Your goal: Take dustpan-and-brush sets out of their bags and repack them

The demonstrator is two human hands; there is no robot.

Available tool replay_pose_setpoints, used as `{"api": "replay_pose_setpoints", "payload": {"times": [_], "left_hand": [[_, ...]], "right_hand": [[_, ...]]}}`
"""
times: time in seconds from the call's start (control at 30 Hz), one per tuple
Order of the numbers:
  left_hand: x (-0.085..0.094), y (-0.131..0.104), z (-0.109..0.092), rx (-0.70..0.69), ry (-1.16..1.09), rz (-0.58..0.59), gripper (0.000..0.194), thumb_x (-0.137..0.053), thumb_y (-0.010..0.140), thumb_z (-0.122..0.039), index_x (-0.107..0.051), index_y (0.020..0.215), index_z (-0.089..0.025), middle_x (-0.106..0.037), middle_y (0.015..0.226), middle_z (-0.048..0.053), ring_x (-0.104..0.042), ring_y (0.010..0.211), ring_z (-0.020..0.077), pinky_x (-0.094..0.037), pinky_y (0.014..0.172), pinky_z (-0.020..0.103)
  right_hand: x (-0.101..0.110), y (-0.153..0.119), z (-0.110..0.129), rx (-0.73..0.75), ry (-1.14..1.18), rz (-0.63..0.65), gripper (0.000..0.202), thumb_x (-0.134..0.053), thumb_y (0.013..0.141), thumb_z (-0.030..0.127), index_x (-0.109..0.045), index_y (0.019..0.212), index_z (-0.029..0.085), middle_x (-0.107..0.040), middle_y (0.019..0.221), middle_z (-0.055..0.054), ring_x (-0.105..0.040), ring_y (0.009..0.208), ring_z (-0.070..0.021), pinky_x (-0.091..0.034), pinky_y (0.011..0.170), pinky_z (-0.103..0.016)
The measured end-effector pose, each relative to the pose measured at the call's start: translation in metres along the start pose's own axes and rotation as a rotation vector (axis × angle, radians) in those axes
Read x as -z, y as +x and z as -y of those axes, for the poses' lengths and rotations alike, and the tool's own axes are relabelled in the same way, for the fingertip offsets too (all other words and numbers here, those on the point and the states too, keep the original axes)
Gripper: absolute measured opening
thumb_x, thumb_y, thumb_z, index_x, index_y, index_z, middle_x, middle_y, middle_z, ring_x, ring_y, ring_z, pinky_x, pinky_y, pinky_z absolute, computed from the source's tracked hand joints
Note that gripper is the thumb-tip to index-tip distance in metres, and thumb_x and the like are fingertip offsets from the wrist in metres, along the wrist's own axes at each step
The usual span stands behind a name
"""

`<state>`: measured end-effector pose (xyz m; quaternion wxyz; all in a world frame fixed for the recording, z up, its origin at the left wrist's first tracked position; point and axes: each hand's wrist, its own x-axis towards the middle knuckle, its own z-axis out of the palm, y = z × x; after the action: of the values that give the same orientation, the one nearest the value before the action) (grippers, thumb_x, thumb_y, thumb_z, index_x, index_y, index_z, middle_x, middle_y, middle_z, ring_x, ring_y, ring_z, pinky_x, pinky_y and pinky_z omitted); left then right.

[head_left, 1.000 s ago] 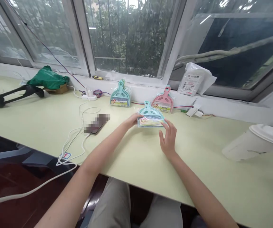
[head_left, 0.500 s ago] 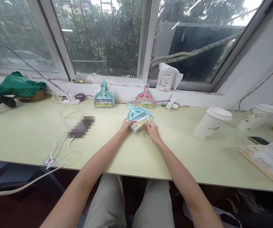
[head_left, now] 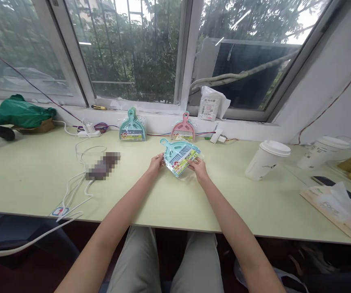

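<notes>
A light-blue dustpan and brush set (head_left: 180, 156) in a clear plastic bag is held tilted over the table, its handle pointing up and left. A colourful label crosses its lower part. My left hand (head_left: 156, 162) is closed at the left edge of the bag. On the lower right edge, my right hand (head_left: 198, 167) grips the set with the thumb over the label. Behind it, a stack of teal dustpan sets (head_left: 132, 126) leans against the wall, and a pink dustpan set (head_left: 183, 128) stands to the right of that stack.
White paper cups (head_left: 267, 160) and a tissue pack (head_left: 334, 207) are on the right of the table (head_left: 163, 207). White cables (head_left: 71, 191) and a pixelated dark object (head_left: 103, 166) lie left. A power strip (head_left: 89, 132) sits near the wall. A white package (head_left: 211, 103) stands on the sill.
The blue dustpan set has turned slightly and shows more of its label. My left thumb has moved off the front to the bag's left edge; my right thumb now lies over the label.
</notes>
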<state>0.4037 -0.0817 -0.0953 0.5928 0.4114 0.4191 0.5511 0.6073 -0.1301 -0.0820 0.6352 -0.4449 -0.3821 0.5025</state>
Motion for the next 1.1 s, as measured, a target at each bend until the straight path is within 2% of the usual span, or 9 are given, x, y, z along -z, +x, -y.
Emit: {"api": "replay_pose_setpoints", "payload": {"times": [0.27, 0.43, 0.57, 0.63, 0.7, 0.77, 0.9, 0.97, 1.1], "left_hand": [[0.034, 0.01, -0.03, -0.177, -0.127, -0.209, 0.021, -0.053, 0.087, -0.027, -0.062, 0.095, -0.011, -0.071, 0.09, 0.012, -0.069, 0.077, 0.0141, -0.054, 0.078, 0.028], [0.091, 0.01, -0.063, -0.269, 0.076, -0.789, 0.038, -0.032, 0.094, -0.022, -0.042, 0.129, -0.01, -0.065, 0.11, 0.017, -0.067, 0.1, 0.0161, -0.051, 0.089, 0.031], [0.109, -0.014, -0.079, -0.439, 0.481, -1.102, 0.069, -0.044, 0.089, -0.021, -0.008, 0.147, -0.01, -0.026, 0.15, 0.025, -0.021, 0.144, 0.025, -0.022, 0.115, 0.044], [0.096, -0.023, -0.077, -0.534, 0.586, -1.052, 0.076, -0.051, 0.087, -0.023, -0.007, 0.149, -0.012, -0.007, 0.157, 0.022, 0.001, 0.147, 0.0262, -0.01, 0.117, 0.047], [0.072, -0.025, -0.066, -0.599, 0.617, -0.788, 0.069, -0.052, 0.087, -0.027, -0.019, 0.147, -0.018, -0.007, 0.159, 0.015, 0.003, 0.148, 0.025, -0.01, 0.118, 0.045], [0.042, -0.021, -0.047, -0.577, 0.566, -0.417, 0.055, -0.051, 0.089, -0.032, -0.034, 0.141, -0.022, -0.024, 0.155, 0.011, -0.014, 0.146, 0.0235, -0.018, 0.117, 0.04], [-0.006, -0.009, -0.003, -0.144, 0.293, 0.114, 0.046, -0.052, 0.088, -0.045, -0.048, 0.125, -0.019, -0.059, 0.122, 0.014, -0.057, 0.113, 0.0279, -0.043, 0.096, 0.041], [-0.012, -0.005, 0.009, -0.098, 0.225, 0.129, 0.044, -0.056, 0.084, -0.046, -0.052, 0.119, -0.019, -0.064, 0.111, 0.01, -0.061, 0.103, 0.0267, -0.047, 0.09, 0.04], [0.0, 0.001, 0.009, -0.265, 0.242, -0.141, 0.028, -0.05, 0.088, -0.041, -0.058, 0.103, -0.019, -0.063, 0.107, 0.007, -0.057, 0.107, 0.0225, -0.042, 0.094, 0.033]], "right_hand": [[-0.003, -0.008, 0.006, -0.014, -0.016, 0.137, 0.038, -0.083, 0.061, 0.025, -0.065, 0.093, 0.014, -0.073, 0.081, -0.005, -0.071, 0.077, -0.0188, -0.061, 0.075, -0.032], [0.016, 0.005, 0.003, -0.022, 0.113, -0.039, 0.029, -0.082, 0.06, 0.015, -0.066, 0.084, 0.014, -0.073, 0.085, -0.004, -0.07, 0.075, -0.0157, -0.061, 0.072, -0.026], [0.029, 0.015, -0.003, -0.036, 0.111, -0.184, 0.025, -0.08, 0.06, 0.011, -0.065, 0.08, 0.015, -0.073, 0.084, -0.004, -0.07, 0.079, -0.0171, -0.062, 0.072, -0.026], [0.03, 0.015, -0.007, -0.042, 0.074, -0.19, 0.024, -0.08, 0.06, 0.012, -0.065, 0.079, 0.016, -0.072, 0.083, -0.004, -0.07, 0.08, -0.0184, -0.062, 0.072, -0.027], [0.026, 0.012, -0.011, -0.039, 0.063, -0.16, 0.025, -0.08, 0.061, 0.013, -0.066, 0.081, 0.015, -0.072, 0.085, -0.004, -0.07, 0.081, -0.0186, -0.062, 0.072, -0.027], [0.02, 0.007, -0.014, -0.02, 0.066, -0.114, 0.026, -0.081, 0.062, 0.015, -0.066, 0.083, 0.015, -0.072, 0.089, -0.005, -0.07, 0.083, -0.0186, -0.062, 0.074, -0.026], [0.007, -0.002, -0.014, -0.003, 0.024, -0.007, 0.029, -0.081, 0.066, 0.022, -0.064, 0.089, 0.016, -0.073, 0.088, -0.006, -0.071, 0.081, -0.0191, -0.062, 0.072, -0.028], [0.006, -0.001, -0.01, -0.09, -0.103, 0.047, 0.026, -0.079, 0.07, 0.026, -0.064, 0.088, 0.015, -0.072, 0.078, -0.007, -0.07, 0.067, -0.02, -0.061, 0.059, -0.029], [0.024, 0.01, -0.001, -0.246, -0.306, -0.028, 0.032, -0.063, 0.084, 0.043, -0.061, 0.074, 0.012, -0.067, 0.058, -0.01, -0.06, 0.042, -0.016, -0.043, 0.034, -0.022]]}}
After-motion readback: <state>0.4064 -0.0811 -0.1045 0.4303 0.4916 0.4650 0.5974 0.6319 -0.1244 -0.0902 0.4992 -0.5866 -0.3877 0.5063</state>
